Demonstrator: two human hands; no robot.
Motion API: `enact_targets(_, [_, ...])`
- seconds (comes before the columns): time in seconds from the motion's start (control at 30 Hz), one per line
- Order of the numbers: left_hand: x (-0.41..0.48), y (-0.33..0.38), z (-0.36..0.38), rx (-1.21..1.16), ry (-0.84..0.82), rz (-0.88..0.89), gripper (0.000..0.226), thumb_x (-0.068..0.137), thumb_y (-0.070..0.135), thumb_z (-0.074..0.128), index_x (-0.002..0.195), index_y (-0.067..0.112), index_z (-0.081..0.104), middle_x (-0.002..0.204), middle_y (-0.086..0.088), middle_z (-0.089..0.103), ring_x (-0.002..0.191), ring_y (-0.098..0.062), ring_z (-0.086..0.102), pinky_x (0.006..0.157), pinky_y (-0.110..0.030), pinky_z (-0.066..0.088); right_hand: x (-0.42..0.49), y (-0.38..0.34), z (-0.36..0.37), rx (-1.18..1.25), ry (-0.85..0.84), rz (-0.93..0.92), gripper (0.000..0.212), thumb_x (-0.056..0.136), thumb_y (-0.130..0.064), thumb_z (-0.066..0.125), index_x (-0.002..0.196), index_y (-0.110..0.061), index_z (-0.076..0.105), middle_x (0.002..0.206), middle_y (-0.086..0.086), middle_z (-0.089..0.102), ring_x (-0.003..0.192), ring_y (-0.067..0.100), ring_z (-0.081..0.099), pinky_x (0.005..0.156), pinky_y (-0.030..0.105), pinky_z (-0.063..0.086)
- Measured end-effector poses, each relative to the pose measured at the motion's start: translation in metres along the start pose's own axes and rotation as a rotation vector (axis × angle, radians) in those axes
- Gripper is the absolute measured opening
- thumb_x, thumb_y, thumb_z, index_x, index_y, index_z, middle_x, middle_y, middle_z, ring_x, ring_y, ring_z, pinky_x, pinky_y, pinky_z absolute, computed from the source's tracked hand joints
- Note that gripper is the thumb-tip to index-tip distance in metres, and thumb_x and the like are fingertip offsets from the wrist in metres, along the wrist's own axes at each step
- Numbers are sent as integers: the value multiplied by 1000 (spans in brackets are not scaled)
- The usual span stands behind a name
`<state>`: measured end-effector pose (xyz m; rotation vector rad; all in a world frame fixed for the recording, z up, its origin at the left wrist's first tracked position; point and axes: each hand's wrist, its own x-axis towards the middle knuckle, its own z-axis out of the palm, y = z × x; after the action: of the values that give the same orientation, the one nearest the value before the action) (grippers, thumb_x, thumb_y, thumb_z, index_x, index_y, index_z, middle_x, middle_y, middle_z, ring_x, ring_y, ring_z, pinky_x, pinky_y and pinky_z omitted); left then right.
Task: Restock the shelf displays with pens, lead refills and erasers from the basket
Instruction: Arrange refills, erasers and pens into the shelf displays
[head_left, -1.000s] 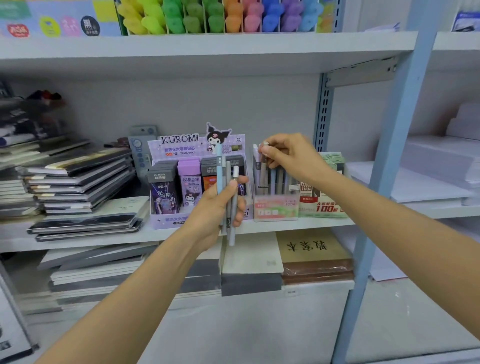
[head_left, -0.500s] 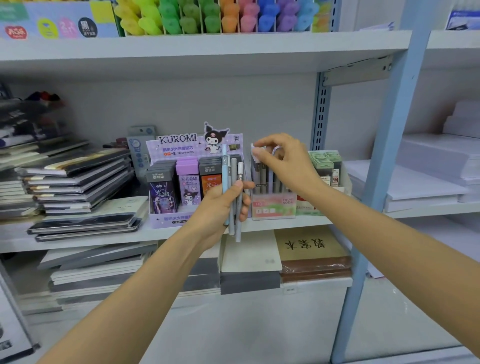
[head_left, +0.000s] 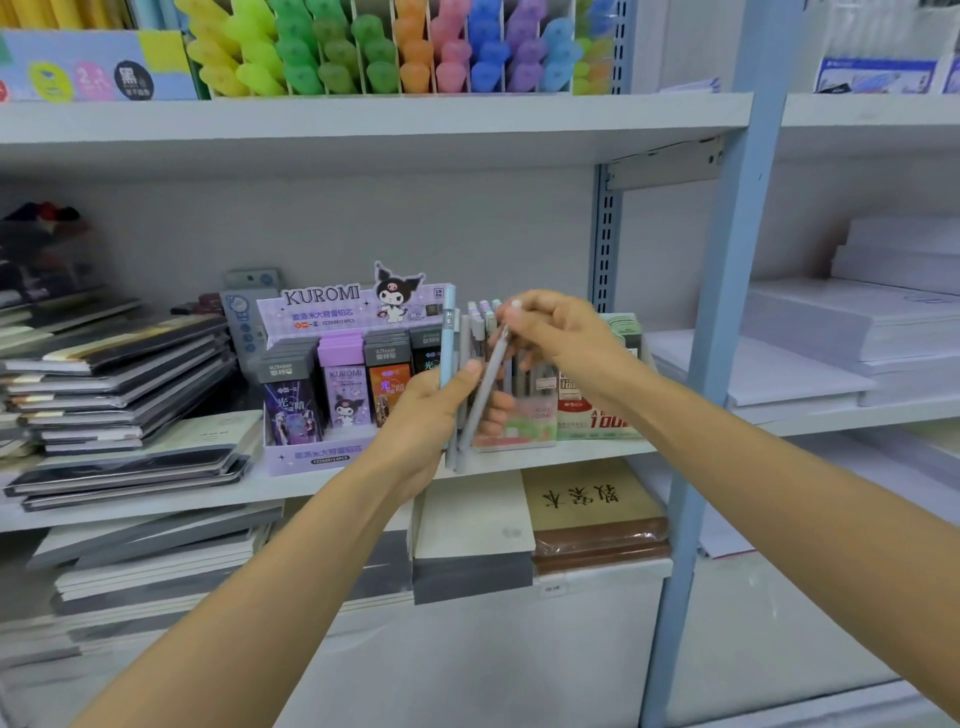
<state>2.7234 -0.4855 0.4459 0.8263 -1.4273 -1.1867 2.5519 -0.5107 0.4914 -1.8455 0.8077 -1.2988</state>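
The left hand (head_left: 426, 415) gripped a bundle of pens (head_left: 448, 338) upright before the shelf (head_left: 156, 499) edge, in front of the pen box (head_left: 519, 428), while the right hand (head_left: 561, 338) pinched the top of a tilted grey pen (head_left: 488, 384) whose lower end lay against that bundle.

Pens (head_left: 448, 343), one light blue and the rest grey, are held upright in the left hand (head_left: 428, 415). One grey pen (head_left: 491, 379), tilted, is pinched at its top by the right hand (head_left: 561, 332).
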Motion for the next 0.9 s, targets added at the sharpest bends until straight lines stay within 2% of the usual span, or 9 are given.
enact_targets(0.07, [2, 1, -3, 27, 70, 4, 29, 102, 30, 43, 105, 12, 65, 77, -9, 74, 65, -22, 70, 65, -34, 61, 4, -8, -10, 75, 150, -36, 12, 99, -18, 49, 97, -12, 59, 85, 4, 71, 75, 16, 68, 58, 21, 53])
enact_targets(0.1, [2, 2, -5, 54, 106, 6, 29, 103, 31, 42, 107, 13, 64, 69, -5, 71, 56, -19, 66, 59, -32, 59, 7, -12, -15, 103, 228, -67, 11, 100, -17, 48, 96, -12, 57, 83, 5, 71, 74, 18, 68, 55, 20, 52])
enact_targets(0.17, [4, 2, -9, 69, 148, -1, 30, 104, 32, 40, 108, 12, 63, 52, 5, 50, 41, -11, 44, 43, -26, 43, 13, -18, -25, 89, 355, -138, 11, 101, -18, 47, 98, -10, 54, 81, 7, 71, 70, 17, 67, 53, 21, 52])
enact_targets(0.27, [7, 3, -12, -5, 142, -46, 26, 104, 31, 41, 108, 14, 59, 51, 10, 34, 41, -8, 28, 39, -20, 28, 19, -16, -32, -30, 425, -199, 11, 101, -19, 48, 101, -9, 54, 85, 13, 71, 71, 19, 69, 56, 29, 54])
enact_targets(0.37, [9, 4, -10, -80, 142, -98, 18, 103, 19, 40, 108, 13, 56, 53, 7, 39, 42, -8, 30, 40, -20, 31, 20, -6, -28, -165, 377, -218, 10, 100, -18, 49, 99, -10, 56, 87, 13, 70, 75, 19, 71, 56, 27, 55])
enact_targets(0.5, [8, 4, -10, -121, 108, -84, 23, 99, 5, 34, 101, 8, 57, 55, 4, 47, 45, -10, 36, 43, -21, 33, 19, 9, -16, -294, 305, -203, 12, 99, -18, 51, 102, -9, 60, 85, 4, 70, 71, 13, 70, 55, 25, 56])
enact_targets(0.73, [-3, 3, -18, -24, 41, -9, 25, 104, 17, 40, 114, 11, 63, 69, -3, 66, 64, -14, 64, 63, -25, 57, 19, 18, -4, -434, 144, -157, 13, 99, -17, 52, 103, -9, 62, 85, 6, 69, 71, 15, 68, 57, 22, 57])
enact_targets(0.8, [-5, 2, -19, -11, 18, -9, 27, 104, 19, 40, 119, 14, 62, 73, -5, 66, 67, -16, 66, 65, -27, 57, 23, 14, -7, -460, 106, -144, 14, 99, -19, 52, 104, -10, 61, 85, 4, 68, 71, 14, 68, 59, 20, 56])
enact_targets(0.9, [-6, 1, -18, 0, 18, -7, 29, 104, 21, 40, 124, 14, 60, 73, -5, 63, 60, -14, 59, 57, -24, 51, 26, 14, -5, -489, 84, -128, 16, 98, -19, 54, 109, -11, 62, 86, 3, 69, 73, 17, 69, 63, 23, 58])
